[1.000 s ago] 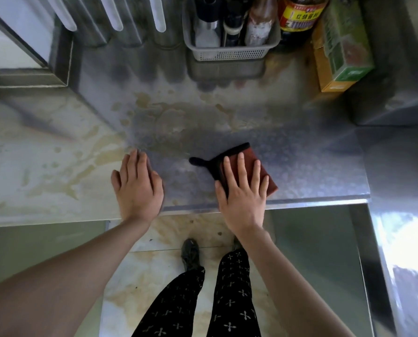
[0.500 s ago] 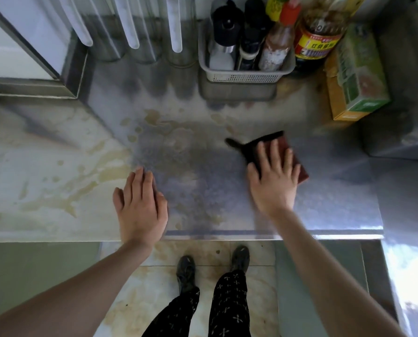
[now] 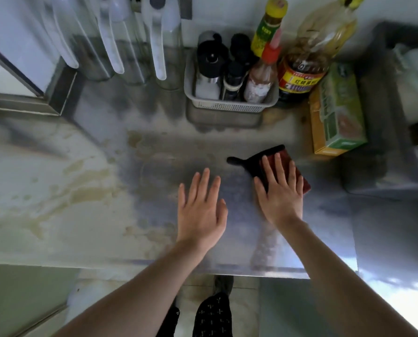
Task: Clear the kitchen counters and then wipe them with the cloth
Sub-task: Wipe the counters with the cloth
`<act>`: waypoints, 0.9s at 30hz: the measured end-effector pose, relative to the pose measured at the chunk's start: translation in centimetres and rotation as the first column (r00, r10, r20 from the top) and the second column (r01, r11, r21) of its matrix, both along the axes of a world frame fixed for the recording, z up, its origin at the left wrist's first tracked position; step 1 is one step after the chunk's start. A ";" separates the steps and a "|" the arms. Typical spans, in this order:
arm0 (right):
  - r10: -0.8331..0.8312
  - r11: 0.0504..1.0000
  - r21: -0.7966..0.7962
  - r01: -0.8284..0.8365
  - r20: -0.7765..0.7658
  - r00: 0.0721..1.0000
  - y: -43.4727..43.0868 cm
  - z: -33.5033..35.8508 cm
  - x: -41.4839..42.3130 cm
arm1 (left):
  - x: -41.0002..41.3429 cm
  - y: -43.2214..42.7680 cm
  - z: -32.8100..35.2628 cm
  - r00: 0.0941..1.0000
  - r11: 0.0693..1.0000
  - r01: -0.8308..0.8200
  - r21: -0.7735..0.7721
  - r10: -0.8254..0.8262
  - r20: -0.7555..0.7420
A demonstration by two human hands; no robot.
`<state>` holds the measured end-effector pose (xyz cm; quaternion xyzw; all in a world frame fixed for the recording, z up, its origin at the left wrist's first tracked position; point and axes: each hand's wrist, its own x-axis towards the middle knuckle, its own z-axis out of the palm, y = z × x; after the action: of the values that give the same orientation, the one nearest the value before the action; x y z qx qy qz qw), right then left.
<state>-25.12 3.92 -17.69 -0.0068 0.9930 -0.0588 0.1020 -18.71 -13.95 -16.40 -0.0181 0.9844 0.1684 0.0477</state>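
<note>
Since the earlier frame the right hand [image 3: 279,193] had pushed the cloth [image 3: 253,161] farther from the counter [image 3: 142,190] edge, and the left hand [image 3: 200,212] had slid in close beside it. Both hands lay flat, fingers straight, the right pressing the cloth down, the left spread over bare steel. The cloth looked soft, light and limp, probably best driven under a flat palm or pinched by its black tab.

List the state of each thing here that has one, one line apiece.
counter, brown stains on its left part
left hand, fingers straight and spread, holding nothing
right hand, fingers straight, pressing the cloth
cloth, flat on the counter under the right hand
basket, upright at the back, full of bottles
red-capped bottle, upright in the basket, capped
</note>
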 end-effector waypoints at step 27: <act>0.425 0.905 0.028 -0.424 -0.077 0.902 2.4 -0.4 -4.5 | -0.1 1.2 -2.1 0.996 0.981 -0.020 -0.192 0.037 0.081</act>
<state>-29.58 6.32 -18.05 -0.2245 0.9714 -0.0296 0.0718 -18.77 -12.78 -18.53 -0.0438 0.9927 0.0730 0.0850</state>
